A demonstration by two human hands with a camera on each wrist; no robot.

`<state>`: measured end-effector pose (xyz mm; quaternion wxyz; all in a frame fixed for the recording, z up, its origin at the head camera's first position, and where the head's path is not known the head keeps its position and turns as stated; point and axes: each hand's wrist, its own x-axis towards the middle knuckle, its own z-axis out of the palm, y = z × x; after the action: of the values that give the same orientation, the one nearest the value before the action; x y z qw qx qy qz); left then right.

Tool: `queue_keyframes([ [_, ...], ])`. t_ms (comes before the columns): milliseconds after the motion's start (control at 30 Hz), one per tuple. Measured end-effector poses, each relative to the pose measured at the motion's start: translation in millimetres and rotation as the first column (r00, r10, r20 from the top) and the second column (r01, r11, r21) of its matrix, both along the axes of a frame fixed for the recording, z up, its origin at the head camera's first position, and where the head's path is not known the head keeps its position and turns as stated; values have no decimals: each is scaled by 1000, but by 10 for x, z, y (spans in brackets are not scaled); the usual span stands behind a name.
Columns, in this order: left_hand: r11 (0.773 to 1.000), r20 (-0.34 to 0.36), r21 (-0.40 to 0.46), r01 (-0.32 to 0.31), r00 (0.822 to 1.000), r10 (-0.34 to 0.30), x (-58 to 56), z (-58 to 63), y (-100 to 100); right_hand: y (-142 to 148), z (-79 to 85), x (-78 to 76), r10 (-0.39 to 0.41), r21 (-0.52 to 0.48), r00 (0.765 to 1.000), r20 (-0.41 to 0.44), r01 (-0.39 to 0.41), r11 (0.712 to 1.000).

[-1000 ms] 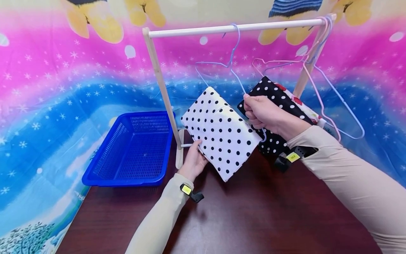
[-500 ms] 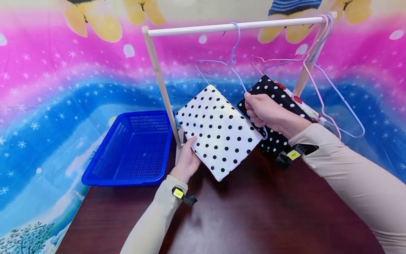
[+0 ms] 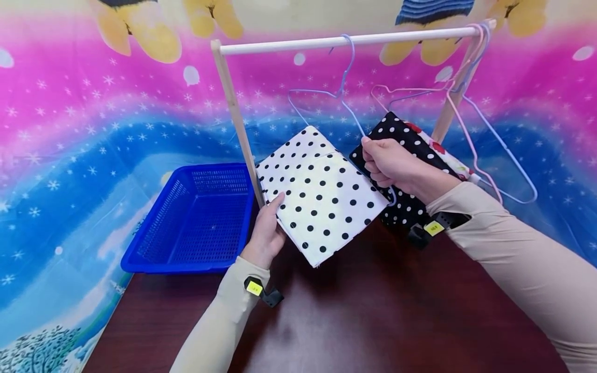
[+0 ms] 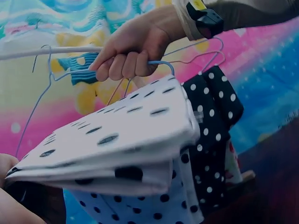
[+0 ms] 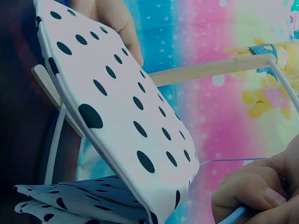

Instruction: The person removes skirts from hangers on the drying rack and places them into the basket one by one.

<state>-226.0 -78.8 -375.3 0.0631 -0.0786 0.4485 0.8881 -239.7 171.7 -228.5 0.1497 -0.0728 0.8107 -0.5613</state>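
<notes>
A folded white cloth with black dots [image 3: 322, 191] hangs over the lower bar of a light-blue hanger [image 3: 345, 72], which is hooked on a wooden rail. My left hand [image 3: 267, 228] pinches the cloth's left edge, thumb on the front, and holds that layer out from the bar. In the left wrist view, another layer of the dotted cloth [image 4: 159, 205] hangs below the lifted one. My right hand [image 3: 392, 161] grips the hanger's right side; its curled fingers around the blue wire also show in the right wrist view [image 5: 257, 191].
Behind my right hand, a black cloth with white dots [image 3: 403, 140] and a white cloth with red flowers [image 3: 437, 148] hang on pink and blue hangers at the rail's right end. A blue basket [image 3: 186, 268] stands left of the rack's wooden post [image 3: 235, 114].
My left hand has moved left and slightly up, drawing the white dotted cloth's edge and lower corner left. My right hand keeps its grip on the hanger, almost still.
</notes>
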Motion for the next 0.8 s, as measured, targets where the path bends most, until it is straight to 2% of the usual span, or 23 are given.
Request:
queue_keyframes([
  [167, 995, -43, -99, 11, 999, -15, 34, 73, 10, 45, 9, 10, -5, 29, 1000, -8, 5, 1000],
  [333, 989, -75, -144, 46, 996, -57, 100, 121, 31, 103, 25, 16, -2, 67, 1000, -22, 4, 998],
  [500, 985, -114, -155, 75, 989, -94, 176, 158, 44, 153, 35, 9, -1, 91, 999, -34, 4, 996],
  [667, 984, -124, -153, 87, 987, -107, 224, 182, 44, 180, 43, -1, -5, 109, 999, -54, 11, 994],
  [800, 983, -132, -154, 100, 984, -121, 256, 189, 36, 179, 44, -4, -25, 166, 996, -90, 40, 985],
])
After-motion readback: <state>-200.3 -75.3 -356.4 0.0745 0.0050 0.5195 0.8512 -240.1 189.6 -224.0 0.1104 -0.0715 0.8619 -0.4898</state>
